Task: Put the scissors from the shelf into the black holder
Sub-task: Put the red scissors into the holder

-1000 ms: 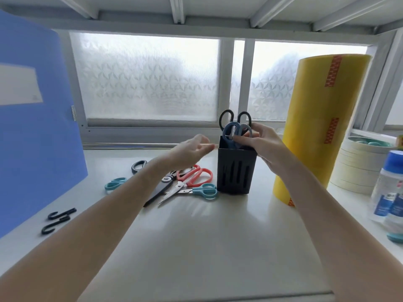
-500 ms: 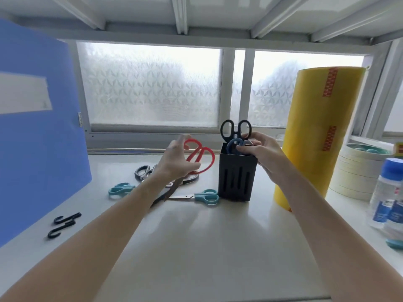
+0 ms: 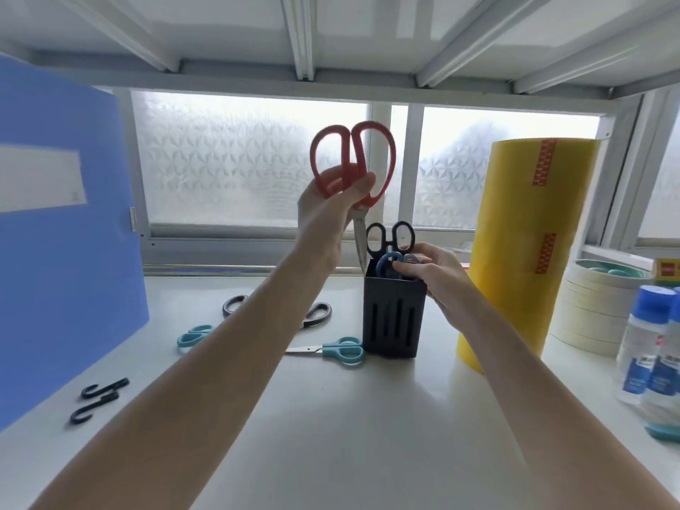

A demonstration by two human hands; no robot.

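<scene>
Left hand [image 3: 333,200] pinches red scissors [image 3: 353,160] at the handle base, handles up, blade tip down at the rim of the black holder [image 3: 393,314]. Right hand [image 3: 438,274] grips the holder top, fingers on blue-handled scissors [image 3: 390,261] inside. Teal scissors [image 3: 331,350] lie on the shelf [image 3: 349,436] beside the holder.

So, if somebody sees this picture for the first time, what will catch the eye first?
Probably the red scissors, held high in the left hand, blades pointing down over the black holder at the centre. Then the tall yellow roll to the right and the big blue folder standing on the left.
</scene>
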